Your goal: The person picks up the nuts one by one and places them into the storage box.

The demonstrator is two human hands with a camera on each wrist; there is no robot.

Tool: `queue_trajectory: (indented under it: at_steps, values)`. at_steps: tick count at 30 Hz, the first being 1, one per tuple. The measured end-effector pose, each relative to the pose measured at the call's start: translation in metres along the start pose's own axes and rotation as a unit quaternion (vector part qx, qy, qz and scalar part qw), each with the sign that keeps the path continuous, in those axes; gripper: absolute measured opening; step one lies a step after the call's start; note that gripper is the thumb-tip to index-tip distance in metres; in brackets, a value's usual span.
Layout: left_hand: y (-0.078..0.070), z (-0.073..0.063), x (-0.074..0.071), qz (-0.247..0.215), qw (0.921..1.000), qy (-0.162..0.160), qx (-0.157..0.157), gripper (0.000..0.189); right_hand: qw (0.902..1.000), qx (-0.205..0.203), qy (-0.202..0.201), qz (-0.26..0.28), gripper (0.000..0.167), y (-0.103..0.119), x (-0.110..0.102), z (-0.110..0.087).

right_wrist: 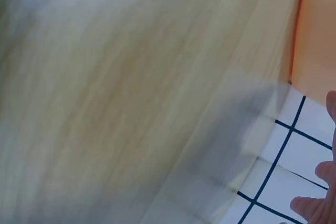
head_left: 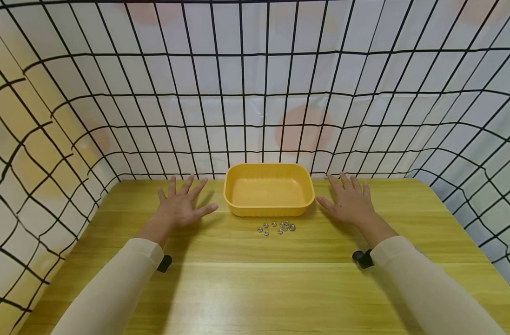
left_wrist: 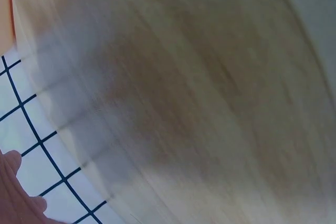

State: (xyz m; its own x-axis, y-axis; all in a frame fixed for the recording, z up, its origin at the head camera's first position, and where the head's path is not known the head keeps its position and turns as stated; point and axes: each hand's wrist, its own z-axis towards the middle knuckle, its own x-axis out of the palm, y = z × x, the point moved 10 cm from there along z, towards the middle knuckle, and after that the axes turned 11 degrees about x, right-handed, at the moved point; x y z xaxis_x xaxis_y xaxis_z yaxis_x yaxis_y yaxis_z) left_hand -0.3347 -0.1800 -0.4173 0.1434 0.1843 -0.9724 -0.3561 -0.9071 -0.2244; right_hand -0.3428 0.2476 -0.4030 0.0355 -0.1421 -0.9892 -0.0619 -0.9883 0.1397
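A yellow rectangular plastic tray [head_left: 269, 211] stands at the back of the wooden table, with nothing visible inside. Just in front of it several small metal nuts [head_left: 280, 231] lie scattered. Left of the tray, my left hand [head_left: 180, 207] is spread with straight fingers, palm down, holding nothing. My right hand [head_left: 350, 201] is spread the same way on the other side, its thumb close to the tray's right end. In the left wrist view only part of the left hand [left_wrist: 18, 195] shows at the edge; fingertips of the right hand [right_wrist: 320, 203] show in the right wrist view.
Black wire mesh panels [head_left: 265, 95] rise behind the table and along both sides, with pale cloth behind them. The wooden table [head_left: 255, 288] extends toward me between the sleeves. A dark band piece [head_left: 164, 264] sits at the left wrist, another [head_left: 362, 258] at the right.
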Motion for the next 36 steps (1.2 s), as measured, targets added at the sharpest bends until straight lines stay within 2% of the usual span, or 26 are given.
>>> queue_trajectory:
  at_steps: [11,22,26,30,36]
  values:
    - [-0.004,-0.001,0.004,-0.058,0.9981,-0.009,0.016,0.097,0.9986,-0.008,-0.023,0.047,0.074,0.009,-0.008,-0.004]
    - [-0.011,-0.003,0.002,-0.12,0.9918,-0.032,0.028,0.089,0.9889,0.016,-0.014,0.147,0.072,0.01,-0.012,-0.006]
    - [-0.012,-0.003,0.002,-0.143,0.9886,-0.04,0.022,0.086,0.9803,0.019,-0.009,0.196,0.068,0.011,-0.011,-0.008]
    - [-0.012,-0.002,0.002,-0.175,0.9831,-0.052,0.017,0.081,0.966,0.027,0.005,0.257,0.066,0.011,-0.009,-0.01]
    - [-0.018,-0.001,-0.004,-0.237,0.9668,-0.084,0.046,0.076,0.9511,0.038,0.015,0.306,0.067,0.012,-0.01,-0.015]
